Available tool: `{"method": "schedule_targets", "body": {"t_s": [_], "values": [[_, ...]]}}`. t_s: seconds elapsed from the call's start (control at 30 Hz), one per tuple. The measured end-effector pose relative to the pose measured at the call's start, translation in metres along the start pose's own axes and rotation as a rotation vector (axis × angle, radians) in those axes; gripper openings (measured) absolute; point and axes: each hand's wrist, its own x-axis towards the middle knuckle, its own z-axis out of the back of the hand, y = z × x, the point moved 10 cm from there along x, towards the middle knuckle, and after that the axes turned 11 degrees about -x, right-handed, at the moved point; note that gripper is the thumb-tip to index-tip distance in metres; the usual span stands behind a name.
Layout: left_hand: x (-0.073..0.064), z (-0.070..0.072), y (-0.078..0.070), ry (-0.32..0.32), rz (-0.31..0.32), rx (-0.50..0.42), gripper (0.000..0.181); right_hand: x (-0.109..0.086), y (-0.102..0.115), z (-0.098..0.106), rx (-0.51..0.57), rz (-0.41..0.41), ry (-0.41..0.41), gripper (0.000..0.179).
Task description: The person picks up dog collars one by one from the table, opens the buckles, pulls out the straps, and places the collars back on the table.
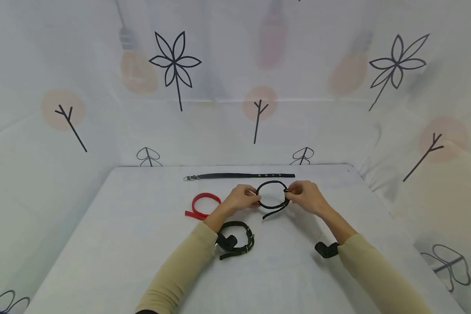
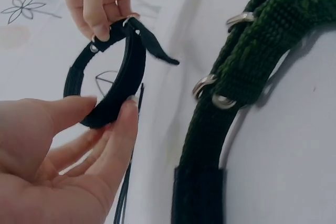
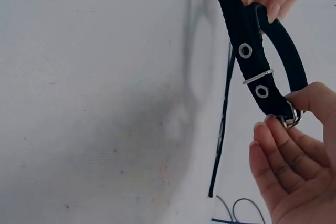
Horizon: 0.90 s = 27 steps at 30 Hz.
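Both hands hold a black collar [image 1: 272, 182] fastened into a loop, raised over the table. My left hand [image 1: 240, 199] pinches the band on the left side between thumb and fingers. At the other side, my right hand [image 1: 307, 197] pinches the collar by its metal buckle [image 3: 291, 119], thumb on one face and fingertips on the other. The strap's loose tail [image 2: 157, 48] sticks out past the buckle. Metal eyelets [image 3: 245, 51] and a metal keeper ring show on the band in the right wrist view.
Nearer me, a dark green collar [image 1: 252, 240] lies looped below my left forearm. A red collar [image 1: 195, 214] lies coiled left of my left hand. Behind, a black collar [image 1: 231, 175] lies straight near the table's back edge. Printed white cloth surrounds the table [image 1: 121, 244].
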Motion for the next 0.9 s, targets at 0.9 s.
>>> {"method": "schedule_targets", "body": {"t_s": [0.9], "values": [[-0.026,0.028,-0.025,0.0,-0.165,0.088,0.034,0.001,0.049,0.019,0.153,0.149,-0.033,0.023]]}}
